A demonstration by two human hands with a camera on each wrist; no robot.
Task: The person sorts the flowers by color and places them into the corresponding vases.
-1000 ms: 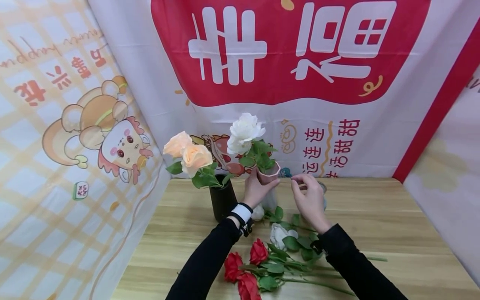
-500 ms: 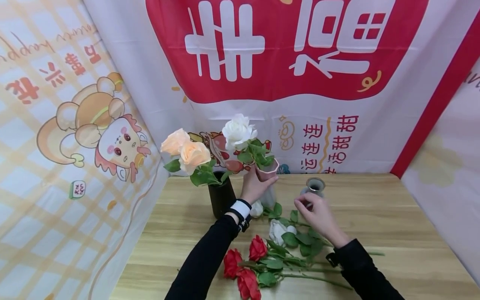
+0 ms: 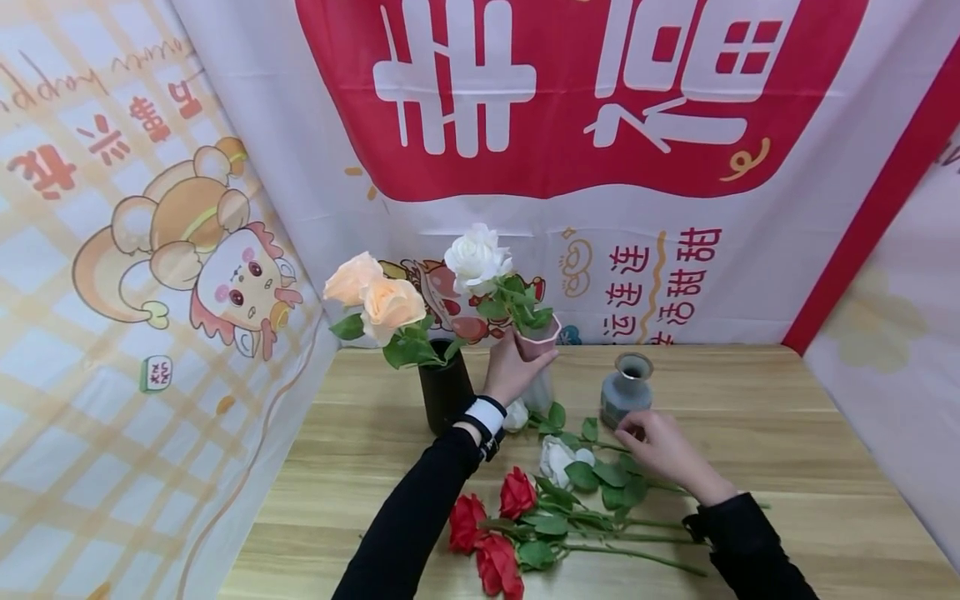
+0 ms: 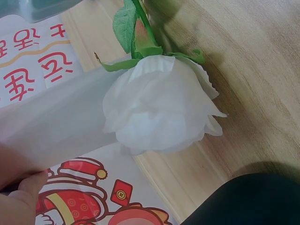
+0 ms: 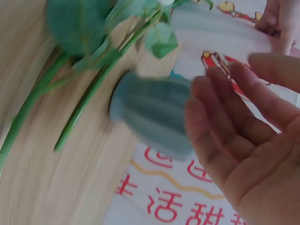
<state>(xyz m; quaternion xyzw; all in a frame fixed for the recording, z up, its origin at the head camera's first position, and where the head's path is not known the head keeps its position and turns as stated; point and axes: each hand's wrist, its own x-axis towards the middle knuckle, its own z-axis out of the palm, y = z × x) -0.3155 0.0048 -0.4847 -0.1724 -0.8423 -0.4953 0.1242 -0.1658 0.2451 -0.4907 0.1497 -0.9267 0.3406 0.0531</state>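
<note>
My left hand [image 3: 510, 372] grips a tall pink-and-white vase [image 3: 537, 347] near its rim, fingers and thumb around it. A white rose [image 3: 478, 258] with green leaves stands in that vase, tilted left. At the vase's foot lies another white rose [image 4: 159, 108], large in the left wrist view. My right hand [image 3: 666, 450] holds nothing; its fingers are loosely bent in the right wrist view. It hovers over the rose stems, just in front of a small blue-grey vase [image 3: 626, 393]. A further white rose [image 3: 557, 461] lies left of that hand.
A black vase [image 3: 444, 388] with peach roses [image 3: 392, 308] stands left of my left hand. Red roses [image 3: 498, 565] lie at the front of the wooden table [image 3: 810, 467], stems pointing right. A printed cloth [image 3: 465, 187] hangs behind the table.
My right hand has moved from beside the pink-and-white vase's rim down and right toward the table, uncovering the blue-grey vase. The standing white rose has leaned slightly left. My left hand keeps its grip.
</note>
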